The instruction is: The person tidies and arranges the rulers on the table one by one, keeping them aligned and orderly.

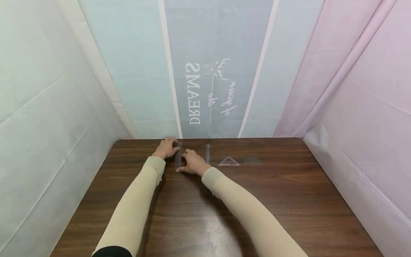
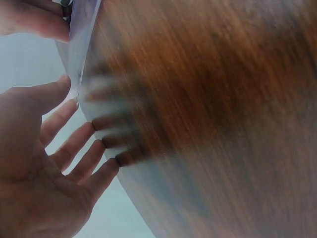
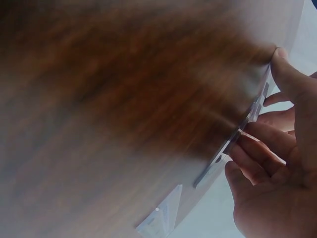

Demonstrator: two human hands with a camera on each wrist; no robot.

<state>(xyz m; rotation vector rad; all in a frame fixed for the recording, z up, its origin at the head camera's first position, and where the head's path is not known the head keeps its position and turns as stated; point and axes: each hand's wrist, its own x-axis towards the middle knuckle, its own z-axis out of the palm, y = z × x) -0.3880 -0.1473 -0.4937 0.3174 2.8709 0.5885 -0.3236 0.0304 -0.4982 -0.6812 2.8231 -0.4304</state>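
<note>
A clear ruler (image 1: 178,155) lies lengthwise near the table's far edge, between my two hands. At its far end, my left hand (image 1: 165,148) pinches the corner with thumb and index finger; the other fingers (image 2: 81,168) spread toward the tabletop. On the other side, my right hand (image 1: 194,162) is spread wide, its thumb (image 3: 285,67) touching the ruler's near end and its index fingertip close beside the long edge. A second clear ruler (image 1: 208,152) lies just right of that hand, roughly parallel to the first.
Farther right on the brown wooden table (image 1: 273,200) are a clear set square (image 1: 229,161) and a clear protractor (image 1: 253,161). Behind the far edge hangs a curtain (image 1: 212,43) with printed lettering. Pale cloth walls stand on both sides.
</note>
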